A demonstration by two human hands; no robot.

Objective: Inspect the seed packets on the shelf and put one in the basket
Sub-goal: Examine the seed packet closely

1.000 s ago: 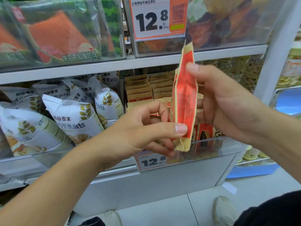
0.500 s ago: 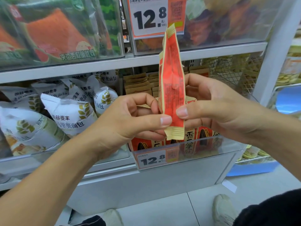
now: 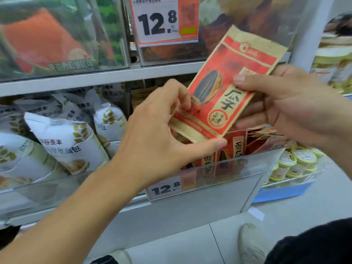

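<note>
A red and tan seed packet (image 3: 226,86) with a sunflower seed picture is held up in front of the shelf, its printed face toward me and its top tilted to the right. My left hand (image 3: 156,134) pinches its lower left corner between thumb and fingers. My right hand (image 3: 285,103) grips its right edge, thumb on the front. More red seed packets (image 3: 238,149) stand in the clear-fronted shelf bin (image 3: 228,174) just below. No basket is in view.
White bread bags (image 3: 66,141) fill the shelf to the left. An upper shelf (image 3: 95,77) holds clear bins with a 12.8 price tag (image 3: 163,20). Small yellow-lidded cups (image 3: 297,162) sit low on the right. My shoes (image 3: 251,242) stand on the tiled floor.
The packet has turned from edge-on to face-on and tilted to the right. My right hand slid up to its right edge; my left hand kept the lower corner.
</note>
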